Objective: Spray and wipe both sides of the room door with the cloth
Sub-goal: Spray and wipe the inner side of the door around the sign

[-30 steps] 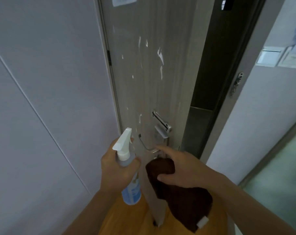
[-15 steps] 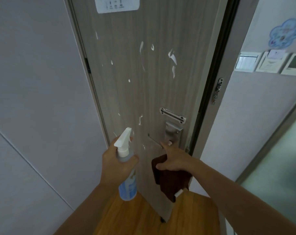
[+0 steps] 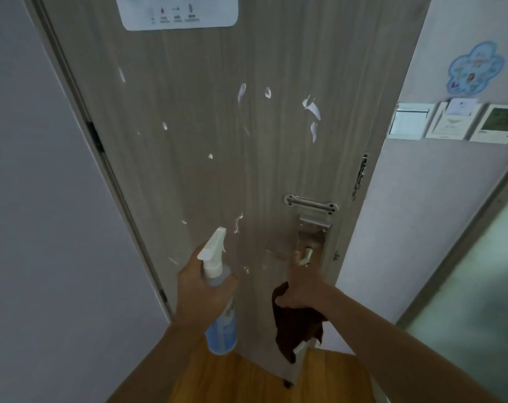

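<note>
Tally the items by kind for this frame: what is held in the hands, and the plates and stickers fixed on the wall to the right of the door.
Spray bottle: 1
Brown cloth: 1
Wall plates: 3
Blue sticker: 1
Total: 6

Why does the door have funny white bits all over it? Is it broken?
The door is dotted with white blobs and streaks, scattered from its upper middle down to near the handle. They sit on the surface like foam or smears. No cracks or breaks show, so it looks dirty, not broken.
</note>
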`<state>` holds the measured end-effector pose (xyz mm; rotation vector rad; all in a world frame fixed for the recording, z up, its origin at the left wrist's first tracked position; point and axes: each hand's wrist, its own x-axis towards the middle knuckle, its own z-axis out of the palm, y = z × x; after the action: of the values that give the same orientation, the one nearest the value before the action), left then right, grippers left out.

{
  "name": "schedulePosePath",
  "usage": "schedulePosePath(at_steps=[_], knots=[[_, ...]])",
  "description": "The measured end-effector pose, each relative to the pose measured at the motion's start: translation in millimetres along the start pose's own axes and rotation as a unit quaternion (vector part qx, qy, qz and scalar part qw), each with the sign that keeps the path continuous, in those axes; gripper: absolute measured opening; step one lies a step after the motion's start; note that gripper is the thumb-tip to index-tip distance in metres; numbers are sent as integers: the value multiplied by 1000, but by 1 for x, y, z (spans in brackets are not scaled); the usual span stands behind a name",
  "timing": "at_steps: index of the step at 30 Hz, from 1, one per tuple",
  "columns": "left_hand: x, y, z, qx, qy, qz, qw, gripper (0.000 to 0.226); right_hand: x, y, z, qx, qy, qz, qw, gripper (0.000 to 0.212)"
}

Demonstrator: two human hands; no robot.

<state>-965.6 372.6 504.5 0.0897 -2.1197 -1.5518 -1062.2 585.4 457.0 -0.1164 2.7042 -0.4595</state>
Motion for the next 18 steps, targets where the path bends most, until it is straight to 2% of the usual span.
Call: schedulePosePath(at_steps=[4,6,8,10,14,18], knots=[[51,-14,16,-19,-25,-2,999,51,29,6,0,63,110,40,991,103],[74,-18,27,-36,-42,-7,998,50,37,9,-7,38,93,57,993,105],[95,-19,38,-58,-70,-17,996,40,47,11,-16,28,61,79,995,121],[113,-16,49,-81,-97,-18,992,34,62,14,-22,30,67,86,994,131],[139,-8,67,-105,-123,1,987,48,86,22,-30,-5,73,81,994,125],[157,-7,83,-118,-121,5,986,51,111,28,-39,13,93,90,992,128]])
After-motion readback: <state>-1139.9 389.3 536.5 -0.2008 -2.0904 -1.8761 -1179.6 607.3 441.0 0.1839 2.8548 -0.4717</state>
